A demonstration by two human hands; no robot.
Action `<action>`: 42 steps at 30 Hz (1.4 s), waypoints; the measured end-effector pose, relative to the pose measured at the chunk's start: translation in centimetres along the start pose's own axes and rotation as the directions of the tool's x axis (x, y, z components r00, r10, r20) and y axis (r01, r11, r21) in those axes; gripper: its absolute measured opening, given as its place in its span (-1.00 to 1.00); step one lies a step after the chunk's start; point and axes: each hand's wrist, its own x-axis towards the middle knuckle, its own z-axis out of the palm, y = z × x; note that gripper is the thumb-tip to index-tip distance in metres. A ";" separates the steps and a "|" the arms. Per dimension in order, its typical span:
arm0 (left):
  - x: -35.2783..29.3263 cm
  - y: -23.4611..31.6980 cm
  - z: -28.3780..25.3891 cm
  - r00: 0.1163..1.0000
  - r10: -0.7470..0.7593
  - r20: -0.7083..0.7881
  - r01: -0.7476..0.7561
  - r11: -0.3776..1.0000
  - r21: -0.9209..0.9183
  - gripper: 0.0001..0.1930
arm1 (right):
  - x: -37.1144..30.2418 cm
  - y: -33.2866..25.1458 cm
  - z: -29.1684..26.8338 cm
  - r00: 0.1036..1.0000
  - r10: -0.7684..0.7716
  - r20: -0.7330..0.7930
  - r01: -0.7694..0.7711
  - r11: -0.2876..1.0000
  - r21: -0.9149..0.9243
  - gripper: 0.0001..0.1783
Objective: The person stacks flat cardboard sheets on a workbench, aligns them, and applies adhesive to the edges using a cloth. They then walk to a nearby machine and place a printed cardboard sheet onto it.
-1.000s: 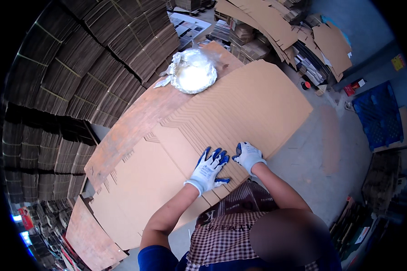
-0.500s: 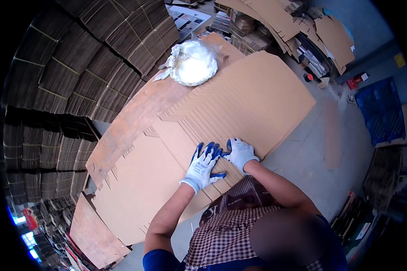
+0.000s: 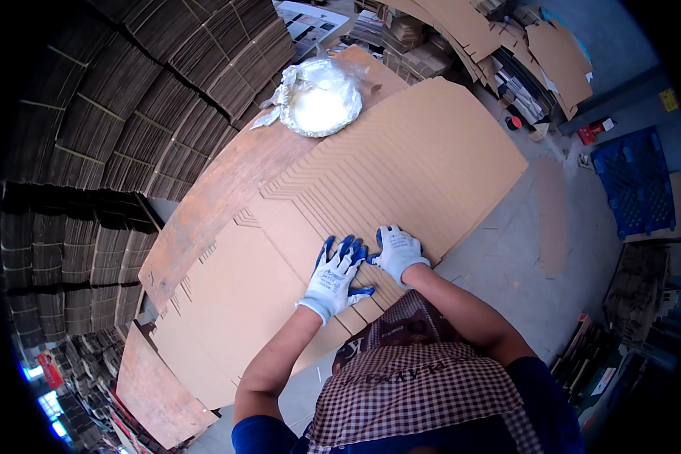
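Observation:
A fanned row of flat brown cardboard sheets (image 3: 424, 151) lies overlapped in steps across a wooden board (image 3: 204, 212). My left hand (image 3: 337, 276), in a white glove with blue fingertips, rests on the sheets with its fingers spread. Right beside it, my right hand (image 3: 398, 251), in a matching glove, presses down on the overlapping edges. Its thumb points toward the left hand, apart from the index finger; the other fingers are bent and partly hidden. Neither hand visibly grips a sheet. More cardboard (image 3: 219, 318) extends to the left, with slotted edges.
A foil-covered round bowl (image 3: 319, 102) with pale contents stands on the board's far side. Tall strapped stacks of cardboard (image 3: 151, 98) rise at the left. Loose cardboard pieces (image 3: 556, 64) are piled at the far right, and a blue pallet (image 3: 634, 181) lies near the right wall.
The whole view has shifted slightly. Both hands keep nearly the same place on the sheets, with the right hand's fingers a little farther forward.

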 end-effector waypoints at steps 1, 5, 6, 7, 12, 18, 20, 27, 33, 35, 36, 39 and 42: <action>0.0 0.0 0.0 1.000 0.003 -0.002 -0.003 1.000 0.002 -0.06 | 0.0 0.0 0.0 1.000 0.004 0.006 -0.004 1.000 0.000 -0.36; -0.3 -0.1 -0.1 1.000 0.004 -0.009 -0.004 1.000 -0.023 -0.07 | 0.1 -0.3 -0.3 0.999 0.022 0.032 -0.022 1.000 -0.007 -0.35; -0.5 -0.2 -0.1 1.000 0.004 -0.010 -0.004 1.000 -0.031 -0.07 | 0.1 -0.4 -0.4 0.999 0.027 0.038 -0.026 1.000 -0.010 -0.35; -0.6 -0.2 -0.1 1.000 0.005 -0.013 -0.005 0.999 -0.040 -0.07 | 0.2 -0.3 -0.2 0.999 0.029 0.033 -0.029 1.000 -0.006 -0.33; -0.9 -0.3 0.1 1.000 0.000 -0.006 0.000 0.999 -0.044 -0.07 | 0.4 0.2 0.2 1.000 0.019 0.015 -0.019 1.000 -0.003 -0.29; -1.2 -0.3 0.0 0.999 -0.017 0.039 0.019 0.998 -0.058 -0.04 | 0.2 0.0 -0.2 0.999 0.022 0.028 -0.023 1.000 0.008 -0.31; -1.3 -0.3 -0.1 0.999 -0.015 0.035 0.017 0.998 -0.059 -0.05 | 0.2 0.1 -0.1 1.000 0.019 0.021 -0.019 1.000 0.007 -0.31; -1.6 -0.4 0.0 1.000 -0.017 0.014 0.017 0.999 -0.046 -0.05 | -0.9 -1.1 -0.3 1.000 -0.008 0.014 0.009 0.996 -0.088 -0.21; -2.1 -0.4 0.1 1.000 -0.018 0.018 0.019 0.999 -0.032 -0.05 | -1.2 -1.3 -0.7 1.000 -0.009 0.012 0.009 0.997 -0.072 -0.21; -2.2 -0.4 0.1 1.000 -0.015 0.019 0.015 0.999 -0.029 -0.05 | -1.1 -1.5 -0.8 1.000 0.006 0.020 -0.005 0.997 -0.073 -0.21; -2.2 -0.4 0.0 1.000 -0.014 0.022 0.015 1.000 -0.027 -0.05 | -1.1 -1.5 -0.8 1.000 0.014 0.025 -0.012 0.997 -0.073 -0.20; -2.2 -0.5 0.1 0.999 -0.017 0.034 0.019 0.999 -0.049 -0.05 | -0.8 -1.2 -0.5 1.000 0.014 0.016 -0.013 0.997 -0.077 -0.20; -2.3 -0.4 0.0 1.000 -0.016 0.024 0.017 0.999 -0.044 -0.06 | -0.8 -1.1 -0.4 1.000 0.006 0.009 -0.005 0.998 -0.060 -0.21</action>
